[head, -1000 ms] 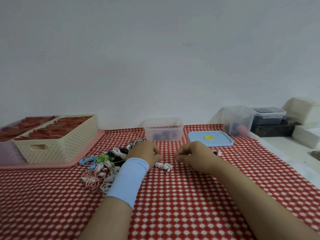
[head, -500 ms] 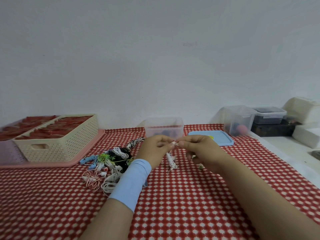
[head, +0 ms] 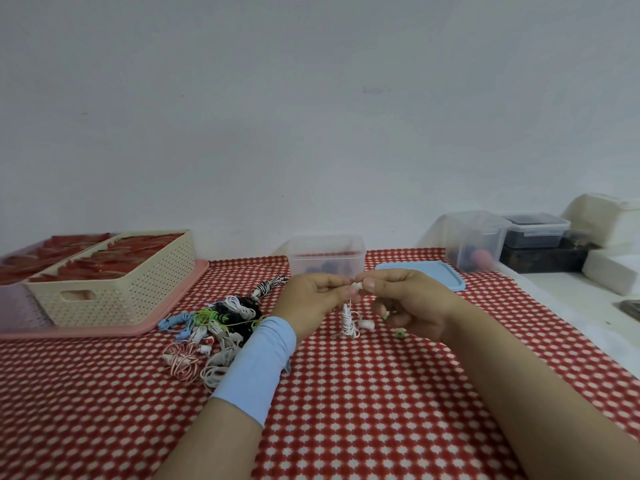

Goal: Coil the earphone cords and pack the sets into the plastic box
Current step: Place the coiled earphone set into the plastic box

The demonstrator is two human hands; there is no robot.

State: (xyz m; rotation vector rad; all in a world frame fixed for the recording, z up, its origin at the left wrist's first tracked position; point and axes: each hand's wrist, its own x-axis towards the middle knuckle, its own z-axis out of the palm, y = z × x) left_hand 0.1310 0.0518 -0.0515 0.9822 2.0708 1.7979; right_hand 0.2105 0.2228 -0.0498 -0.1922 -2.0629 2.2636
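Item: white earphone set (head: 348,320), held just in front of the plastic box (head: 327,258), cord dangling. Fingers (head: 341,289) of my left hand (head: 311,299) and right hand (head: 408,303) are clamped on its top end. Step: coiling. Next, likely: wind the cord, then box it.

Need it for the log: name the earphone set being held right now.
The white earphone set, pinched between the left hand and right hand, its cord hanging below them; the other sets lie in the pile beside the left wrist.

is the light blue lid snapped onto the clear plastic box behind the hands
No, the light blue flat lid lies on the red checked tablecloth to the right of the open clear plastic box.
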